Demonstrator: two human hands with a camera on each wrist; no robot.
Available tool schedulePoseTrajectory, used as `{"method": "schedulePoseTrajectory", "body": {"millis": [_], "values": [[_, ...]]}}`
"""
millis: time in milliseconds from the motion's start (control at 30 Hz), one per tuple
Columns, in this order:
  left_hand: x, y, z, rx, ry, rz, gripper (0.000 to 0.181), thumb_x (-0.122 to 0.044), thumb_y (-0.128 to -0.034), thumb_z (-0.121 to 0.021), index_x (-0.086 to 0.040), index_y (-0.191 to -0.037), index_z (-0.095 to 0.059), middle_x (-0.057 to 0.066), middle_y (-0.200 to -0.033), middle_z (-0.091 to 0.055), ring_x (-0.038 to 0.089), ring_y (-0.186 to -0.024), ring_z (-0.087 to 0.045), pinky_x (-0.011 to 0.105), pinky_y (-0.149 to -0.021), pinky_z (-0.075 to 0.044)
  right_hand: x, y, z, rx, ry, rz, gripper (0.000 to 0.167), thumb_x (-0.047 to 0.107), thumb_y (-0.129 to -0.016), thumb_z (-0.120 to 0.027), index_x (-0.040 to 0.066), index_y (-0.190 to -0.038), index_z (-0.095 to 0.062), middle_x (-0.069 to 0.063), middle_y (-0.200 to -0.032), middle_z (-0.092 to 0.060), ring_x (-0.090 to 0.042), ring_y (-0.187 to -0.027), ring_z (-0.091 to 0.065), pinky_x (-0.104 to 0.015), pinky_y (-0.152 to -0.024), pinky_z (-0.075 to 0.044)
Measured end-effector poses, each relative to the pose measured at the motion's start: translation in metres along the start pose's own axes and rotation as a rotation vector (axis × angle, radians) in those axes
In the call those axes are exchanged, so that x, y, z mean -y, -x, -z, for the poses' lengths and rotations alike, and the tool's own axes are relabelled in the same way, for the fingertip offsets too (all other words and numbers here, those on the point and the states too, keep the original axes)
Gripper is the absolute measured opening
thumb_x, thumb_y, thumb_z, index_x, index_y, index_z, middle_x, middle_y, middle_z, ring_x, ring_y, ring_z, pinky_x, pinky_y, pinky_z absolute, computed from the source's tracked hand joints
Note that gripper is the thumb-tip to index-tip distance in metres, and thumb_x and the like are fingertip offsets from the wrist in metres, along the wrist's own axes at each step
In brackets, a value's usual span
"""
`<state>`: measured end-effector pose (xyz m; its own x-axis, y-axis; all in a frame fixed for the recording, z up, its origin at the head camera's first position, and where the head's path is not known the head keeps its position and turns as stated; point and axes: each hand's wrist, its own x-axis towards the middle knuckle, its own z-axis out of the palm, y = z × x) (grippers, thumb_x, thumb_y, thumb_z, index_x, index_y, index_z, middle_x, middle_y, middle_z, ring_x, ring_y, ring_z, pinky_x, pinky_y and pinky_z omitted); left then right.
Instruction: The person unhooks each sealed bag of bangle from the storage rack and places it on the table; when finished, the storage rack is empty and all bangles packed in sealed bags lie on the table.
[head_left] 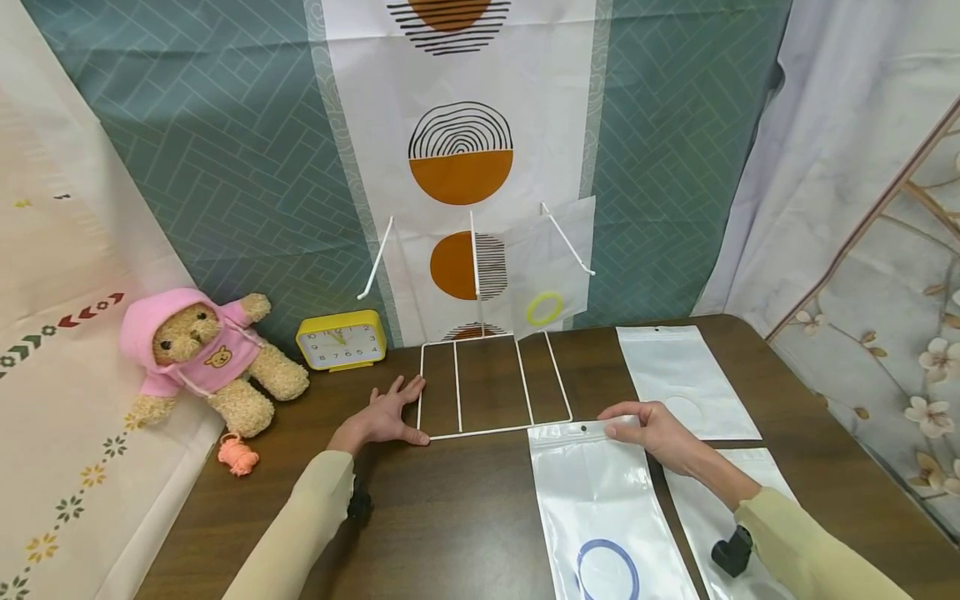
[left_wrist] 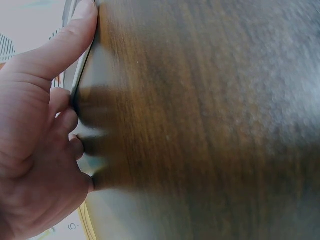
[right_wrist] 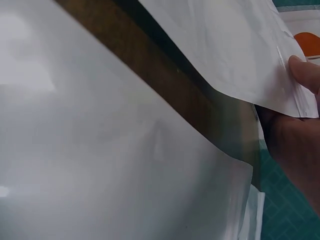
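On the table stands a white wire rack (head_left: 480,432) with three prongs rising from its back. My left hand (head_left: 382,415) rests spread at its front left corner, thumb on the front bar, fingers by the left bar. The left wrist view shows the thumb (left_wrist: 67,45) along the wire. With my right hand (head_left: 660,433) I pinch the top right corner of a white zip bag (head_left: 585,492) marked with a blue ring. In the right wrist view this bag's edge (right_wrist: 240,55) is lifted, thumb on top. Another bag (head_left: 534,267), with a yellow ring, hangs on the right prong.
Two more white bags lie on the right, one farther back (head_left: 686,375), one nearer (head_left: 701,500) under my right forearm. At the left are a yellow clock (head_left: 341,340), a teddy bear (head_left: 217,358) in pink and a small orange bundle (head_left: 238,457). Curtains surround the table.
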<state>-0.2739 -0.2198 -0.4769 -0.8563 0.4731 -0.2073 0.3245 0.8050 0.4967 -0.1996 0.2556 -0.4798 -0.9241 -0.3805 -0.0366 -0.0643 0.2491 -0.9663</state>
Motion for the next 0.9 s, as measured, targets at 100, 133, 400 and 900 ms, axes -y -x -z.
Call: {"method": "schedulePoseTrajectory", "body": {"millis": [100, 133, 400, 900], "values": [[-0.001, 0.000, 0.000, 0.005, 0.002, 0.005, 0.112, -0.043, -0.0764, -0.086, -0.002, -0.158, -0.022, 0.017, -0.165, -0.016, 0.044, -0.149, -0.002, 0.072, -0.109, 0.001, 0.001, 0.000, -0.003, -0.020, -0.023, -0.008, 0.032, 0.011, -0.094, -0.071, -0.010, -0.118, -0.067, -0.016, -0.113, -0.069, -0.014, -0.093, -0.065, -0.031, -0.075, -0.055], [-0.001, 0.001, 0.001, 0.007, 0.002, 0.007, 0.111, -0.043, -0.0765, -0.086, -0.002, -0.158, -0.022, 0.016, -0.165, -0.016, 0.044, -0.149, -0.002, 0.072, -0.109, 0.001, 0.001, 0.000, -0.004, -0.025, -0.028, -0.010, 0.032, 0.011, -0.094, -0.071, -0.010, -0.118, -0.066, -0.016, -0.114, -0.069, -0.014, -0.092, -0.065, -0.031, -0.074, -0.055], [0.000, 0.000, 0.000, 0.018, 0.004, 0.015, 0.111, -0.045, -0.0772, -0.085, -0.003, -0.159, -0.021, 0.016, -0.165, -0.015, 0.043, -0.149, 0.000, 0.071, -0.110, 0.003, -0.001, -0.001, -0.011, -0.052, 0.019, -0.008, 0.028, 0.011, -0.093, -0.072, -0.005, -0.116, -0.070, -0.017, -0.116, -0.068, -0.016, -0.101, -0.060, -0.028, -0.077, -0.052], [0.001, 0.000, 0.001, 0.017, 0.001, 0.015, 0.112, -0.044, -0.0776, -0.085, -0.004, -0.159, -0.020, 0.015, -0.165, -0.014, 0.042, -0.150, 0.000, 0.070, -0.110, 0.003, -0.001, -0.006, -0.005, 0.012, 0.158, 0.045, 0.024, 0.010, -0.092, -0.073, 0.000, -0.113, -0.073, -0.015, -0.116, -0.068, -0.028, -0.108, -0.060, -0.027, -0.078, -0.052]]}}
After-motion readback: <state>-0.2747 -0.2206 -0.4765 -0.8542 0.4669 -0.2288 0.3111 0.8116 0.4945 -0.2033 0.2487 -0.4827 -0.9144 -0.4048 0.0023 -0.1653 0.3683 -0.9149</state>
